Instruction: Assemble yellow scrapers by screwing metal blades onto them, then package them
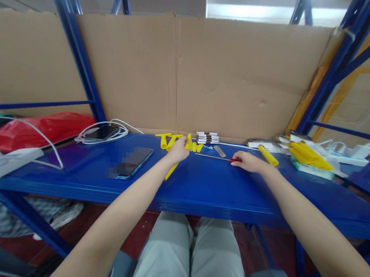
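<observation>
So the left hand [178, 150] looked narrow, closed on a yellow piece [189, 141] in the middle of the table [213, 187], with another bit of yellow [171, 172] poking out on the near side. Couldn't tell if those two bits were the same part. The right hand [247, 161] had its fingers curled around a red-handled screwdriver [213, 157], which lay low along the top with its shaft pointing at the left hand.

My read: this was a grab-or-position stage, each hand minding its own thing. Any move from there called for a steady left pinch and a small lift of the shaft.

Room-wise, the far side was the tight one. A stack [207, 138] of white-and-dark bits sat by the cardboard [233, 83], with a metal strip [219, 151] just behind the shaft and more yellow parts [163, 140] beside the left hand. The phone [135, 162] hemmed in the left, and a yellow tube [268, 155] lay just behind the right wrist. Best elbow room was nearer the person, up to the front edge.
</observation>
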{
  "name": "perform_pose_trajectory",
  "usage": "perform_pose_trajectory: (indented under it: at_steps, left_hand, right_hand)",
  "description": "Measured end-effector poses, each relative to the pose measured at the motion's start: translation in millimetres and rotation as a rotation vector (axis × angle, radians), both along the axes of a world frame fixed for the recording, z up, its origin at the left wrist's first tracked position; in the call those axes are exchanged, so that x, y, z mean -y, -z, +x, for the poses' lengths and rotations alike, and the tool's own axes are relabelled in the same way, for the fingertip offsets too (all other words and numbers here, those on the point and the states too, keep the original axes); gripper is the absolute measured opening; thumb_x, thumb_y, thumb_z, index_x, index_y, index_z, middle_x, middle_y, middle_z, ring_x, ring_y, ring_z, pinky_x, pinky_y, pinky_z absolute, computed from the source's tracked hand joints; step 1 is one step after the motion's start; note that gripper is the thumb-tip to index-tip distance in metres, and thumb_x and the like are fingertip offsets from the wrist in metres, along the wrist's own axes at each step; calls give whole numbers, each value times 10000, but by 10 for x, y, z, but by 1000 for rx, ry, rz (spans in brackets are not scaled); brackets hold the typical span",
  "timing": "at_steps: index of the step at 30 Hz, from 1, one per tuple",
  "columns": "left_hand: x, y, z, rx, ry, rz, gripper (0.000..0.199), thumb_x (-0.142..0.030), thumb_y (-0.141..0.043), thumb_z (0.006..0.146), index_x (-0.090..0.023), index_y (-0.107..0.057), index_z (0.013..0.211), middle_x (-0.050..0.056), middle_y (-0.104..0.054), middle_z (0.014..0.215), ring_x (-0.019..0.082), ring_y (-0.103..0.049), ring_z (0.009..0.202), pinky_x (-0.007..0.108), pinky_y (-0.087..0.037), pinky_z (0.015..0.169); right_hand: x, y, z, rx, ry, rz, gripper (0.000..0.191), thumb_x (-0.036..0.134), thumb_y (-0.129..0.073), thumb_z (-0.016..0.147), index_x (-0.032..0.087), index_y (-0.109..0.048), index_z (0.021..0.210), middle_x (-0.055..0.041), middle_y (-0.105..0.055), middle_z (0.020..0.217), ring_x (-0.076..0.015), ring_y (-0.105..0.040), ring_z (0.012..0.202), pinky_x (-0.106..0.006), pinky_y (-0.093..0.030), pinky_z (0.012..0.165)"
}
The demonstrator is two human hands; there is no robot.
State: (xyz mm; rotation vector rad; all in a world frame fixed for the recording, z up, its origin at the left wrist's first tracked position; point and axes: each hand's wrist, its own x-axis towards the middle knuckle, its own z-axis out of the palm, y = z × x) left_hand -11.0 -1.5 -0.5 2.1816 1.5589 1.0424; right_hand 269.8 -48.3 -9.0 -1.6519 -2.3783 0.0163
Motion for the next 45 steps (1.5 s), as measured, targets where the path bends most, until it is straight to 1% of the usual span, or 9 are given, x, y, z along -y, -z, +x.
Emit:
perform_pose_trajectory:
  at_steps: [13, 22, 25, 29, 34, 38, 40, 43, 45]
  left_hand:
    - [-34, 20, -1, 11, 30, -4, 383, -21, -555, 700, -178, -550, 1049, 79, -651, 1093, 207, -581, 1080, 294, -450, 887]
    - [-31, 33, 10, 94, 77, 1, 352, -22, -558, 689, -165, -561, 1011, 81, -653, 1097, 203, -591, 1053, 297, -451, 886]
    - [-12, 13, 24, 161, 104, -87, 365, -4, -540, 664, -142, -556, 1002, 97, -661, 1053, 200, -626, 934, 282, -493, 769]
    - [18, -44, 30, 293, 115, -273, 339, -11, -508, 646, -136, -555, 957, 88, -668, 888, 189, -638, 732, 256, -489, 569]
    - [33, -105, 22, 595, 134, -394, 327, -17, -436, 660, -131, -555, 943, 84, -652, 831, 192, -653, 729, 274, -506, 565]
    - [47, -127, 36, 707, 160, -383, 401, 16, -462, 663, -115, -546, 1033, 89, -663, 896, 177, -658, 769, 269, -526, 635]
    - [49, -120, 47, 716, 153, -362, 464, 20, -511, 673, -127, -519, 1113, 97, -654, 1003, 164, -656, 803, 257, -529, 677]
    - [39, -85, 60, 709, 75, -276, 555, -5, -593, 683, -160, -468, 1201, 120, -554, 1239, 152, -643, 912, 233, -523, 735]
    - [31, -57, 64, 686, 33, -241, 588, -42, -642, 687, -165, -444, 1226, 138, -502, 1303, 158, -628, 966, 230, -517, 754]
  right_hand:
    - [-96, 53, 99, 12, 78, 64, 215, 286, -524, 827, 169, -634, 970, -111, -656, 1005, -220, -604, 920, -351, -458, 856]
    - [-95, 64, 100, -33, 71, 25, 285, 270, -528, 822, 133, -607, 1059, -143, -642, 1094, -235, -603, 972, -364, -449, 893]
    - [-88, 64, 99, -48, 73, 33, 282, 264, -535, 814, 134, -615, 1050, -141, -649, 1074, -238, -607, 973, -362, -453, 894]
    - [-71, 59, 88, -51, 77, 51, 289, 264, -535, 815, 162, -606, 1076, -121, -651, 1070, -232, -610, 982, -359, -467, 888]
    - [-56, 47, 70, -41, 96, 61, 312, 273, -533, 822, 160, -594, 1106, -134, -632, 1123, -244, -593, 1039, -373, -455, 924]
    - [-44, 37, 30, -62, 99, 103, 317, 253, -542, 815, 138, -596, 1105, -154, -619, 1158, -261, -570, 1089, -395, -419, 973]
    - [-38, 26, -34, -111, 76, 151, 295, 235, -534, 814, 146, -603, 1087, -148, -623, 1153, -259, -573, 1084, -399, -422, 969]
    - [-24, -9, -238, -240, 6, 225, 237, 216, -506, 827, 166, -622, 1027, -125, -646, 1109, -242, -590, 1053, -397, -441, 938]
    - [-2, -39, -451, -340, -56, 234, 207, 240, -500, 840, 177, -630, 987, -112, -658, 1076, -231, -600, 1029, -380, -463, 896]
